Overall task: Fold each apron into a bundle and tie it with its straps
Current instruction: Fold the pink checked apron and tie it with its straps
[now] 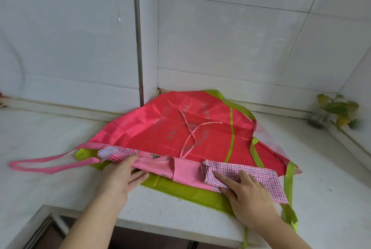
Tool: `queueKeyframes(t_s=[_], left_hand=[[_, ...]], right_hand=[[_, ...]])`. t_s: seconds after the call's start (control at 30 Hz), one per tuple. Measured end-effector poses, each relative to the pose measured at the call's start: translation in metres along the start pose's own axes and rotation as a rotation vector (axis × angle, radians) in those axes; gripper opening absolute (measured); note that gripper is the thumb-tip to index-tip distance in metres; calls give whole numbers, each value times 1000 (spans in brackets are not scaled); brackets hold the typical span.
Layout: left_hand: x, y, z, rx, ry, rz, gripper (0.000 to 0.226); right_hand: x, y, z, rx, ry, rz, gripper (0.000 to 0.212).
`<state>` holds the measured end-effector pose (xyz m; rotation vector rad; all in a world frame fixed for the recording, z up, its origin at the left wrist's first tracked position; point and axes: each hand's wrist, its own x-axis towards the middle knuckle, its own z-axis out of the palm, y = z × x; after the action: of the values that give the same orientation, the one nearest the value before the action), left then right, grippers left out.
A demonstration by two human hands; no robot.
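Red apron [170,126], spread flat on surface [60,148], fold under way

Left hand [120,176] fingers curled, pinching pink hem at 9 o'clock; right hand [247,190] flat, fingers straight, pressing checked pocket [261,174] at 3; advisable: align edges, keep straps [190,132] free

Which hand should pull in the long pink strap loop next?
Left hand, probably: the long pink strap loop trails off to its side, while the right hand presses the checked pink fabric.

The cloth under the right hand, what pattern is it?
Pink-and-dark checked cloth under the right hand, head view.
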<state>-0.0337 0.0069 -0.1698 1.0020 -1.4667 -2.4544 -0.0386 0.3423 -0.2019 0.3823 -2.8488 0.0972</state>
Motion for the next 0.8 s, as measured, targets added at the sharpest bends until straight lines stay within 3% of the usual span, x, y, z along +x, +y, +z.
queueKeyframes(t_s=[0.1, 0.17, 0.23, 0.3, 0.4, 0.53, 0.7, 0.8], left_hand=[[6, 3, 2, 237, 84, 198, 11], [7, 0, 1, 642, 199, 594, 5], [5, -4, 1, 1053, 227, 1093, 24], [3, -11, 2, 1330, 113, 1313, 45], [7, -27, 2, 1560, -41, 1263, 33], [7, -40, -7, 1542, -138, 1205, 17], [-11, -42, 3, 1458, -472, 1005, 58], [-27, -46, 13, 1428, -556, 816, 82]], right_hand=[[-2, 1, 0, -7, -11, -10, 48], [-3, 1, -2, -8, -11, -5, 48], [-3, 0, -3, -4, -16, 2, 48], [-3, -1, -5, -3, -26, 2, 48], [-4, -2, -5, -6, -40, -2, 49], [-3, -3, -13, -6, -130, -16, 53], [4, -19, -38, -73, -359, -61, 66], [4, -26, -49, -79, -417, -58, 63]])
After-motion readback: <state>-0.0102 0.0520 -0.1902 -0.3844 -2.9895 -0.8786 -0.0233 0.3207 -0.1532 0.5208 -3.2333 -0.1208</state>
